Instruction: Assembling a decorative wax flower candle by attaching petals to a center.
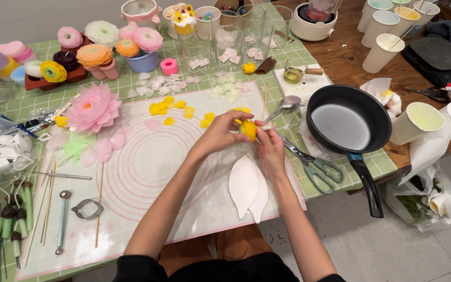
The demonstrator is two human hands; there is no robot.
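A person seated at a craft table pinches a small yellow flower point(249, 129) between both hands above a pale mat point(194, 209) printed with pink rings; the left hand point(220, 133) curls its fingers closed around the bloom's near side while the right hand point(270, 149) grips it from below with thumb and fingertips, so neither hand is open. The flower looks light, thin and easily crushed, apparently built of wax-like petals, and is best held low at its base rather than by the petal edges. Nearest the body lies a white leaf-shaped mould point(249, 189), with green-handled scissors point(314, 167) just to the right. Loose yellow petals point(176, 108) are scattered on the mat beyond the hands, and a large pink flower point(92, 107) lies at the mat's left edge. A black frying pan point(348, 122) to the right holds a pool of pale, whitish liquid. A cream cup point(418, 121) beside it shows a pale yellowish fill. Farther back, clear glasses point(228, 47) hold white and pink petal pieces, and paper cups point(382, 49) at the far right hold pale contents that cannot be told apart.
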